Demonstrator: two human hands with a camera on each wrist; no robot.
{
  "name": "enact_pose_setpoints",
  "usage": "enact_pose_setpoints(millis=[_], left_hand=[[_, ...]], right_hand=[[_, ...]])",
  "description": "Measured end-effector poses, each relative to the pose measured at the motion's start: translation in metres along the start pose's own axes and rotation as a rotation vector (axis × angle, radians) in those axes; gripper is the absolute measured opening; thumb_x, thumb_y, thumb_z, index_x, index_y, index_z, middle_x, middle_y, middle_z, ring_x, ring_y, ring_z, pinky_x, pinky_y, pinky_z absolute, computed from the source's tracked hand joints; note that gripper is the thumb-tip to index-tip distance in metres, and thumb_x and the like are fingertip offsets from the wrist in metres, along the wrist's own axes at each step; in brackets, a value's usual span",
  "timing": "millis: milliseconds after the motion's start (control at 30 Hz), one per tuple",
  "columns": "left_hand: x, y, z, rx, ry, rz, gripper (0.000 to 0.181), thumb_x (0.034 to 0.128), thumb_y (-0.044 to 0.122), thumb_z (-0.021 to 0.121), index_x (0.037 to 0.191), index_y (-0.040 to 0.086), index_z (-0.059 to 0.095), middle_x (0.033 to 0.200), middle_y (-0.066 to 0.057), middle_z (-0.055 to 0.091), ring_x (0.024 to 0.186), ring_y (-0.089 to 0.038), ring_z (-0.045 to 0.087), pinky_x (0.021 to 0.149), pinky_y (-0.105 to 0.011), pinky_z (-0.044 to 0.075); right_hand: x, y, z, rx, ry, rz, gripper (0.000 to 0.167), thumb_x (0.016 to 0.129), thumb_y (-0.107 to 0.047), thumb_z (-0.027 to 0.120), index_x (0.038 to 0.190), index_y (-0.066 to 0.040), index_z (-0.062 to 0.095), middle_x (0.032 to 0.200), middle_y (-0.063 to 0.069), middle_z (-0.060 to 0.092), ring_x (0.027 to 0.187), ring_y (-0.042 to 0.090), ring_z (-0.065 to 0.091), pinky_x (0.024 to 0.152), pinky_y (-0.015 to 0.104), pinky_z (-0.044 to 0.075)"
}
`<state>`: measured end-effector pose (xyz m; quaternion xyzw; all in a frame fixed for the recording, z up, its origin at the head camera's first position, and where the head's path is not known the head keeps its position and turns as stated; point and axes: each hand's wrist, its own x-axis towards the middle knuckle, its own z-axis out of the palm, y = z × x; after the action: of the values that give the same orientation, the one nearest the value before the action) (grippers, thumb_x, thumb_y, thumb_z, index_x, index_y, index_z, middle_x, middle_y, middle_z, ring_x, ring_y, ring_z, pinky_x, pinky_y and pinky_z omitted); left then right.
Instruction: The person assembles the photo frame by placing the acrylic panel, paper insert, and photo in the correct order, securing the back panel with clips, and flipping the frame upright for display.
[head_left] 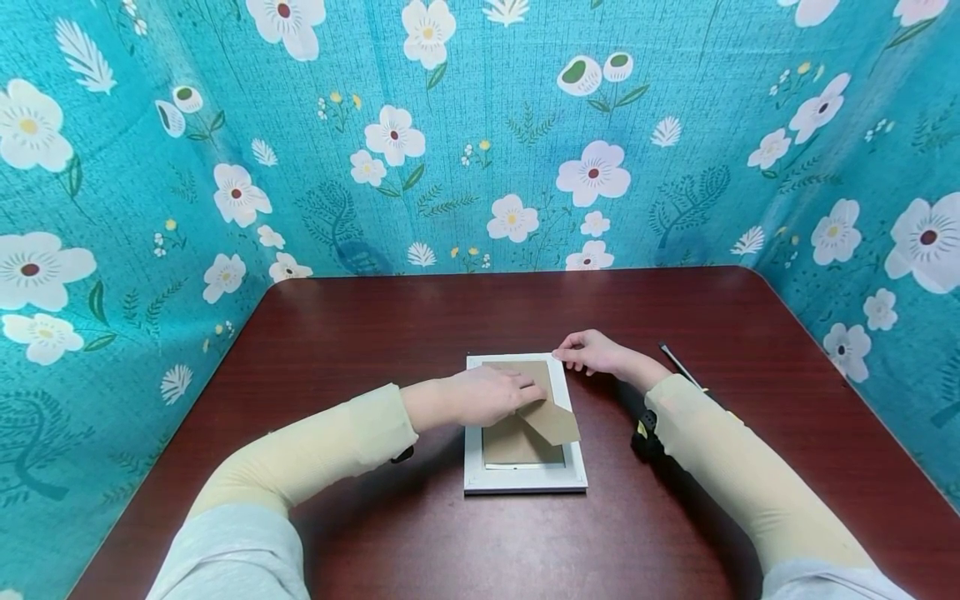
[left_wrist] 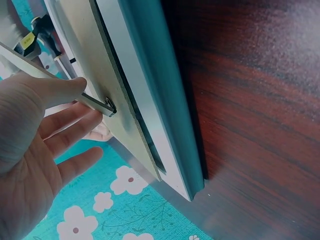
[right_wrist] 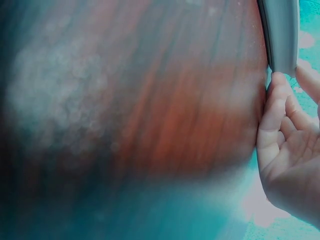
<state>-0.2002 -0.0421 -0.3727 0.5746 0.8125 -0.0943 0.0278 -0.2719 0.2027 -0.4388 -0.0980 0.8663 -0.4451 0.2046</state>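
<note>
Hands (head_left: 491, 396) (head_left: 594, 352) pinch stand (head_left: 557, 423), frame (head_left: 474, 467) corner; table edges (head_left: 480, 277) well apart.

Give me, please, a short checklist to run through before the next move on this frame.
1. Frame flat on the table: ok.
2. Left hand holding the stand: ok, pinched between thumb and fingers.
3. Right hand at the frame's corner: ok, touching it.
4. Backing flush in the frame: not ok, a dark gap shows along one edge.
5. Screwdriver clear of the frame: ok, apart from it, partly hidden by the right sleeve.
6. Frame's front undamaged: cannot tell, it faces down.
</note>
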Motion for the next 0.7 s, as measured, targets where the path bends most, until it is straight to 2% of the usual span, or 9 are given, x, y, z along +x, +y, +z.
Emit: enact_pose_setpoints(millis=[700], left_hand=[[-0.0030, 0.0010, 0.0013, -0.044, 0.028, 0.014, 0.047, 0.0914, 0.006, 0.065, 0.135, 0.015, 0.050, 0.112, 0.002, 0.060, 0.100, -0.011, 0.059, 0.084, -0.024, 0.048]], right_hand=[[-0.0021, -0.0024, -0.0002, -0.007, 0.000, -0.011, 0.025, 0.097, -0.022, 0.061, 0.103, 0.002, 0.064, 0.077, 0.004, 0.057, 0.067, 0.016, 0.050, 0.054, 0.026, 0.043]])
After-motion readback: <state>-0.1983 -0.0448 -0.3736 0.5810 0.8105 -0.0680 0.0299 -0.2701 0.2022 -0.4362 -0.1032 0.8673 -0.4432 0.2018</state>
